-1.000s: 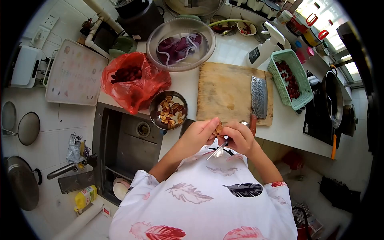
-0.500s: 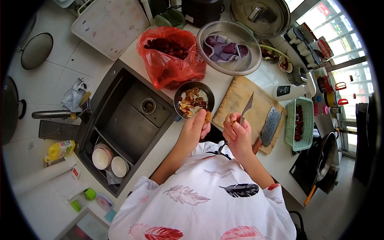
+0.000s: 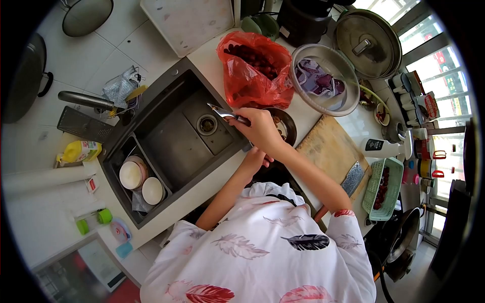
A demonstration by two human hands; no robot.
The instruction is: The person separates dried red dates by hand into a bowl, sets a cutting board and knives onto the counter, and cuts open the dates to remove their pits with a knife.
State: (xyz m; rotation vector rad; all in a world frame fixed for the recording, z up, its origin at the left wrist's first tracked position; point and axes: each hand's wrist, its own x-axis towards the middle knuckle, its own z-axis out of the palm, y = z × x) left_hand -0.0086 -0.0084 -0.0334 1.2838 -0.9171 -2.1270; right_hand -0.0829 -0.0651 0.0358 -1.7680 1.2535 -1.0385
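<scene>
My right hand (image 3: 258,127) is closed around the handle of a small paring knife (image 3: 222,111), whose blade points left over the sink's edge. Just below it, my left hand (image 3: 256,160) has its fingers curled in, and anything inside them is hidden. Behind my right hand is a dark metal bowl (image 3: 290,126), mostly covered by that hand and forearm; pale and brown cut pieces show in it. A red plastic bag (image 3: 241,87) of dark red fruit, apparently jujubes, stands just beyond my right hand.
A dark sink (image 3: 177,132) lies left, with white bowls (image 3: 132,175) in its side basin. To the right are a wooden cutting board (image 3: 326,144), a cleaver (image 3: 353,179) and a green basket (image 3: 375,199) of red fruit. A clear basin (image 3: 348,103) stands behind.
My right hand has swung left across my left hand, carrying the knife from near the cutting board to the sink's edge. The whole view has shifted, moving the counter rightward.
</scene>
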